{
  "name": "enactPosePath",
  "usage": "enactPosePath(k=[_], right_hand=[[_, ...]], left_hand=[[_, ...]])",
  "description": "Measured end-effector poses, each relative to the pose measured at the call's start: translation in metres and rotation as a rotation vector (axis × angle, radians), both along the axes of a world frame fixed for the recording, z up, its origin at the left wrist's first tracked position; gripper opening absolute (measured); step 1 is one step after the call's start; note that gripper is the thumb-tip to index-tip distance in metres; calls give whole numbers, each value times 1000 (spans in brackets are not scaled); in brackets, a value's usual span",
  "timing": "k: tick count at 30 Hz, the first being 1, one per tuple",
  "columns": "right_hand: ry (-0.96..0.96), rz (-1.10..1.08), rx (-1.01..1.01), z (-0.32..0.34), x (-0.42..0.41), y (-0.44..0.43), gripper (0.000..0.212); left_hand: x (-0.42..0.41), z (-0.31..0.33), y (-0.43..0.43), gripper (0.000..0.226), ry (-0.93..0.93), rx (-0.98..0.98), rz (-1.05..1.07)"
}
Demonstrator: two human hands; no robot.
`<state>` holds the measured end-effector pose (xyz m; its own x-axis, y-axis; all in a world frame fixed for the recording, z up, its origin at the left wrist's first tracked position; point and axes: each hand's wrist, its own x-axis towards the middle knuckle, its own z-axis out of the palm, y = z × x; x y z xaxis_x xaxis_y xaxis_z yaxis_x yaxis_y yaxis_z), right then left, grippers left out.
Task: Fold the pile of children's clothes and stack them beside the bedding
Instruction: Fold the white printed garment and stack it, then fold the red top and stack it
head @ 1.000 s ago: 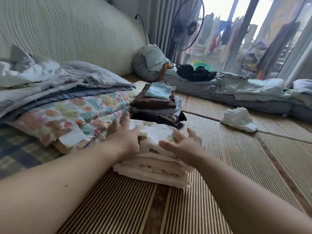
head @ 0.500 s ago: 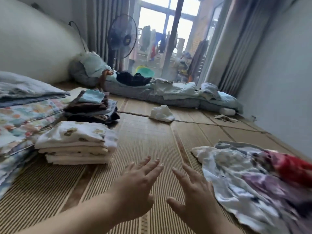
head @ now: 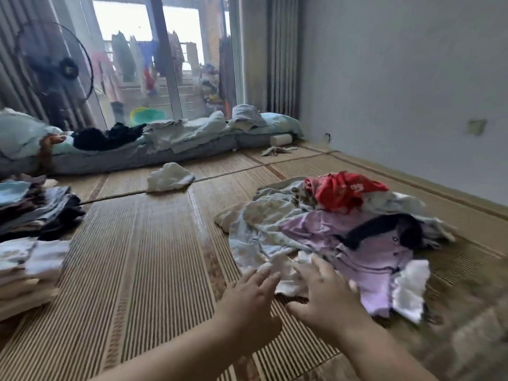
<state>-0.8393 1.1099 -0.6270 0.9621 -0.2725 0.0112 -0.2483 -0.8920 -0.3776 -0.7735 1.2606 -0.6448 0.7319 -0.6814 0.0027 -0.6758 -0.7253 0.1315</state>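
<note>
1. The left hand (head: 251,301) and right hand (head: 325,295) are closer now, at the pile (head: 357,243) on the mat (head: 137,257).
2. Both grips are spread, holding nothing.
3. Best pinch one garment only.

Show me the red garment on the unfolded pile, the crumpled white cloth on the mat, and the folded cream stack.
red garment (head: 341,192), head view, its crumpled middle
crumpled white cloth (head: 169,177), head view, its top
folded cream stack (head: 30,273), head view, its layered side

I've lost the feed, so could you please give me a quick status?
Left hand and right hand open, at clothes pile near edge. Nothing gripped yet. Nothing blocking.
</note>
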Motion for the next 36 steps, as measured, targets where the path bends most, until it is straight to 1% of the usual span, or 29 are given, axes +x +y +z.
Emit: enactPosePath(k=[4,8,10,13,15,16,18,20,22,24,26,28,30,32,34,36], right_hand=[[3,-129,100,-11,13,-31,63],[-66,-303,137,-21,21,-61,53],[-81,-358,110,-26,18,-73,55],[-64,-349,72,-38,9,-91,57],[-59,-340,48,-43,4,-102,51],[-57,-346,50,-45,3,-107,49],[-64,-355,49,-46,3,-112,47],[-75,-337,34,-46,5,-111,48],[-56,-301,51,-47,7,-110,54],[-29,-281,54,-48,10,-107,56],[-30,-283,53,-47,11,-103,52],[-59,-273,52,-43,12,-95,48],[-96,-265,67,-36,16,-85,51],[-145,-253,74,-29,18,-74,56],[-179,-220,106,-23,22,-60,60],[-179,-156,135,-17,23,-46,73]], left_hand=[[37,-12,-45,78,3,-74,-19],[76,-3,-97,76,18,-111,-113],[94,6,-122,72,3,-68,-201],[121,25,-163,62,-61,14,-267],[134,36,-191,52,-116,30,-221],[140,40,-205,50,-108,37,-176],[149,43,-228,50,-72,106,-92],[158,42,-238,51,-92,200,-78],[161,37,-233,49,-176,264,-151],[160,30,-218,44,-259,271,-233],[154,27,-201,38,-323,271,-292],[138,32,-183,32,-348,212,-351],[121,44,-163,26,-288,127,-398],[98,55,-135,21,-201,53,-372],[76,67,-101,15,-214,11,-324],[55,78,-67,8,-215,-52,-298]])
